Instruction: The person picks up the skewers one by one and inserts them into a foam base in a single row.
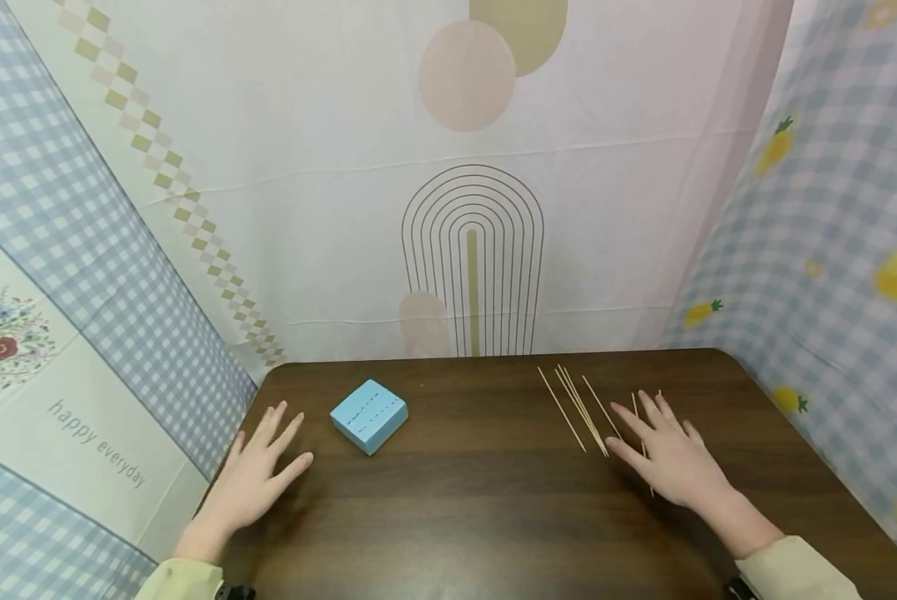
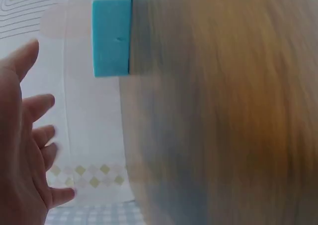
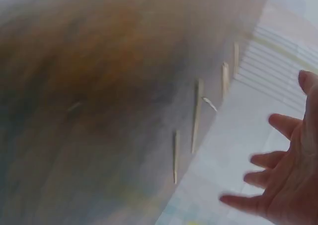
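Observation:
A light blue block [image 1: 369,416] with rows of small dark slits on top lies at the back left of the brown table; it also shows in the left wrist view [image 2: 111,35]. My left hand [image 1: 255,479] is spread to the left of the block, holding nothing. Several thin wooden sticks [image 1: 579,410] lie at the back right, and the right wrist view shows some of them [image 3: 197,116]. Over the rightmost sticks is my right hand [image 1: 672,460], fingers spread and partly hiding them; whether it touches them I cannot tell.
The brown wooden table [image 1: 448,517] reaches back to a patterned white cloth [image 1: 328,250]. Blue checked cloth hangs at the left [image 1: 81,150] and at the right [image 1: 831,333], close beside the table's edges.

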### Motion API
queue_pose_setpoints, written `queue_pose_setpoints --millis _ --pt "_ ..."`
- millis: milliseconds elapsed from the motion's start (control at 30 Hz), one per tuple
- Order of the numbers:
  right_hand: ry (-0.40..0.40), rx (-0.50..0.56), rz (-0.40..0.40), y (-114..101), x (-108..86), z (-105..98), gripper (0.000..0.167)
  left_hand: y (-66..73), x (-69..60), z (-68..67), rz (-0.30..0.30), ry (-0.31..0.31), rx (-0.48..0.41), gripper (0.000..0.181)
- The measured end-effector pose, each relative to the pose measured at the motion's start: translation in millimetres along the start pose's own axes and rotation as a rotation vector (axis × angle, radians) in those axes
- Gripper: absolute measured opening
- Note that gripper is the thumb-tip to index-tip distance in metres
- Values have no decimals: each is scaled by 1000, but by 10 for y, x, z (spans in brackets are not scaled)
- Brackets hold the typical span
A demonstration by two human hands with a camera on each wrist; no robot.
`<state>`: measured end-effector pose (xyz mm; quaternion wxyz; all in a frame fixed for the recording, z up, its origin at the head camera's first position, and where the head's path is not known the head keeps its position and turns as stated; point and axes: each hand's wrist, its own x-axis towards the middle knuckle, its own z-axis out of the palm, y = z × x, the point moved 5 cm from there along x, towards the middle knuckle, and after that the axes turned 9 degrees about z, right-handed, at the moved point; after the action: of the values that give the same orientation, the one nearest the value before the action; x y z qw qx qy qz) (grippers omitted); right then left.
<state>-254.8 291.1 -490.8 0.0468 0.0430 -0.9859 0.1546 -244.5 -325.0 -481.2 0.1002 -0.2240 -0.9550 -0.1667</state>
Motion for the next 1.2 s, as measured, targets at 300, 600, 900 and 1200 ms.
queue_pose_setpoints --millis 300,600,900,1200 --pt "-42 200 84 57 131 -106 65 77 308 212 -190 135 -283 75" --pt "-32 360 270 465 120 -148 56 233 543 629 -407 61 -516 122" --pt "-139 372 359 715 78 1 63 252 548 731 -437 116 -536 124" --pt "-150 368 405 800 55 45 66 324 613 721 -423 167 -540 120"
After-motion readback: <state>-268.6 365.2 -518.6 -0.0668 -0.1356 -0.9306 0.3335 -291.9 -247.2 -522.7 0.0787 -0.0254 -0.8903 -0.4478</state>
